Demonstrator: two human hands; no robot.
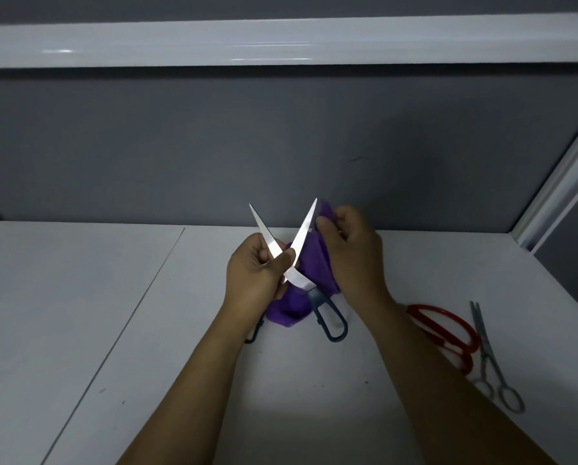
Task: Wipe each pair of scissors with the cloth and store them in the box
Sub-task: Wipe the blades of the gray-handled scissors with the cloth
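Left grip: our left hand (257, 268) is curled tight round 1 blade of the blue-handled scissors (303, 233), with the thumb laid over the spot where the 2 blades cross.
Right grip: our right hand (351, 250) pinches the purple cloth (318, 263) against the outer side of the other blade, fingers bent in on the fabric.
Scissors: held above the desk (79, 313), blades spread in a wide V with the tips up toward the grey wall (281, 135), handles hanging down toward us.
Cloth: it is bunched behind and below the blades, and 1 handle loop is partly hidden under it.
Back edge: the desk meets the wall just beyond the blade tips.
Left side: a broad white stretch of desk, crossed by a thin seam (140, 297) running diagonally toward us.
Right side: the red-handled scissors (448, 325) lie just beside our right forearm, partly hidden by it. The slim silver scissors (492, 364) lie right against them.
Right edge: a white post (556, 182) rises at the far corner.
Overhead: a white shelf (281, 41) runs across the wall.
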